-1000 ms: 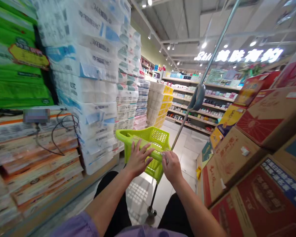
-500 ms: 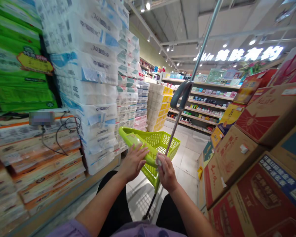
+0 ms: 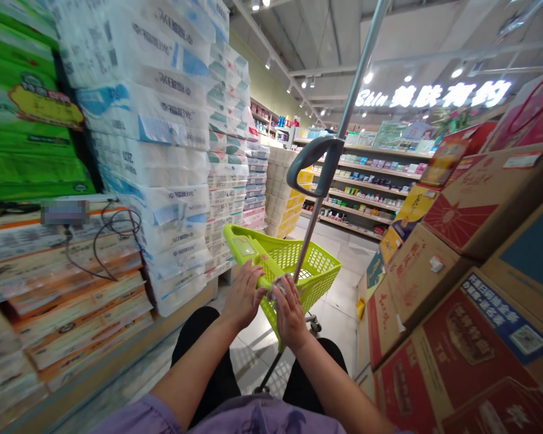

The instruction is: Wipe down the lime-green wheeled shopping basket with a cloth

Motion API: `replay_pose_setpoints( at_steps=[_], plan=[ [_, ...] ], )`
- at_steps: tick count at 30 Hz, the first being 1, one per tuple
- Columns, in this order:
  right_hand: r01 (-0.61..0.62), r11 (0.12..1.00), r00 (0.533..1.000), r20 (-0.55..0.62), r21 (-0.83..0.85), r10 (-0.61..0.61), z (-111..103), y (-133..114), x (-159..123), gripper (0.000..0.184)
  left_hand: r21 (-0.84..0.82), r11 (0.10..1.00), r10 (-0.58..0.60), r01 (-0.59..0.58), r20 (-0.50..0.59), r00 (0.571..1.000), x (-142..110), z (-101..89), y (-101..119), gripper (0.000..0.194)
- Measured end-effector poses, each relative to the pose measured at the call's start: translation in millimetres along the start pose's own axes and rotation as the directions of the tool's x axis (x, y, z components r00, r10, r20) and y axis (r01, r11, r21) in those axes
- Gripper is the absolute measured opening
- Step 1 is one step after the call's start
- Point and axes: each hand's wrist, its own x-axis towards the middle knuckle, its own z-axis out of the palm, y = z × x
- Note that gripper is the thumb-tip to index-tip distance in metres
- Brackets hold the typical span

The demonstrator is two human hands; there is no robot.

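A lime-green shopping cart [image 3: 319, 265] with a perforated basket stands in front of my knees. Its curved handle [image 3: 243, 246] has a small clear panel set in it. My left hand [image 3: 243, 296] lies over the handle, its fingers curled on the near side. Close beside it, my right hand [image 3: 291, 316] presses a crumpled whitish cloth [image 3: 278, 286] against the handle's right part. Some of the cloth is hidden under my fingers. A metal pole [image 3: 308, 232] with a grey loop grip [image 3: 317, 166] rises from the cart, just beyond my right hand.
Stacked white paper packs [image 3: 167, 163] and green packs [image 3: 22, 144] line the left, with a black cable [image 3: 97, 253] hanging over cartons. Cardboard boxes [image 3: 470, 205] are piled on the right. Stocked shelves [image 3: 362, 199] stand beyond the tiled floor [image 3: 337, 298].
My right hand has slid left along the handle with the cloth, nearer my left hand. The cart has turned slightly, and the pole and its loop grip appear farther left.
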Motion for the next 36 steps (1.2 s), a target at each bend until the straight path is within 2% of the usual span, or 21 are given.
replay_pose_setpoints(
  at_steps=[5,9,11,14,18,21,25,31,36],
  plan=[
    [0.025,0.996,1.000,0.003,-0.081,-0.025,0.3,19.4,-14.8,0.063,0.104,0.992,-0.066,0.067,-0.013,0.998,7.1,-2.3,8.7,0.030],
    [0.022,0.998,0.999,0.041,-0.053,-0.019,0.6,30.8,-25.8,0.055,0.124,0.992,-0.014,0.010,0.027,1.000,12.3,-5.0,25.6,0.027],
    [0.055,0.997,0.998,0.045,-0.048,-0.053,0.6,34.0,-30.9,0.049,0.114,0.993,-0.037,0.031,0.055,0.998,16.0,-4.9,29.5,0.026],
    [0.079,0.996,0.992,0.105,-0.052,-0.073,-1.5,37.4,-29.3,0.044,0.114,0.989,-0.101,0.093,0.072,0.992,22.1,-2.4,25.3,0.024],
    [0.118,0.992,0.979,0.174,-0.035,-0.110,-4.4,39.0,-6.3,0.044,0.134,0.987,-0.096,0.092,0.027,0.995,24.5,4.4,14.5,0.023],
    [0.193,0.981,0.960,0.213,-0.036,-0.181,-4.3,39.8,4.1,0.041,0.157,0.984,-0.085,0.087,-0.018,0.996,19.1,8.6,11.3,0.024],
    [0.219,0.975,0.926,0.324,-0.043,-0.194,-2.5,39.8,0.4,0.036,0.199,0.975,-0.095,0.098,-0.026,0.995,8.2,12.2,9.3,0.032],
    [0.188,0.980,0.963,0.210,-0.065,-0.170,5.3,35.6,7.5,0.037,0.200,0.975,-0.095,0.093,-0.002,0.995,-1.2,12.8,3.3,0.038],
    [0.283,0.959,0.895,0.363,-0.009,-0.260,8.4,33.6,5.2,0.033,0.165,0.985,-0.056,0.046,0.060,0.997,-3.5,5.7,-3.8,0.050]
  ],
)
